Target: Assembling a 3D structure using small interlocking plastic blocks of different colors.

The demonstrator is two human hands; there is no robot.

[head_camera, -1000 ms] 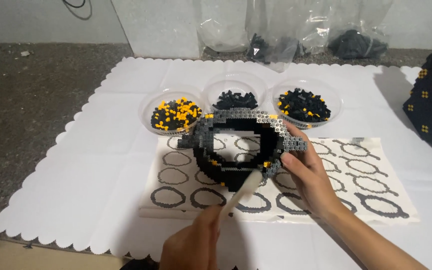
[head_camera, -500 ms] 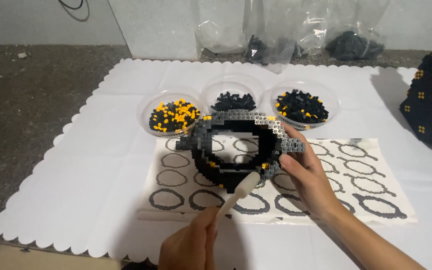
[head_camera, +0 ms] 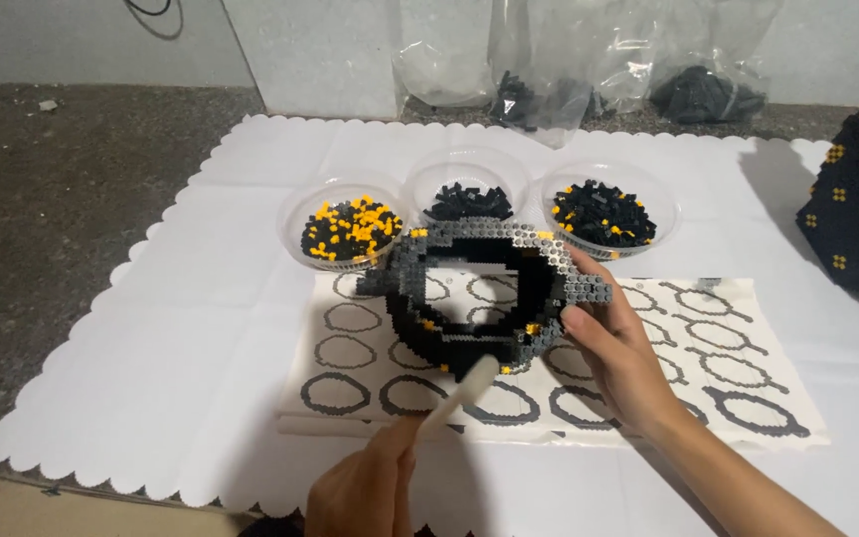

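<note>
My right hand (head_camera: 620, 343) clamps the black-and-grey brick-built ring (head_camera: 479, 298) by its right side, tilted toward me, so the white flat stick (head_camera: 459, 390) pinched in my left hand (head_camera: 365, 487) reaches its near edge.

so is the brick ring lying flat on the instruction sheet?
No: the right hand holds the black-and-grey brick ring tilted up off the printed sheet, while the left hand brings a white tool to its lower edge.

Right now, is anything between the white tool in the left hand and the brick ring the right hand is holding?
Nothing visible. The white tool's tip already meets the lower rim of the brick ring, which the right hand grips at its right side. The left hand holds the tool from below.
</note>
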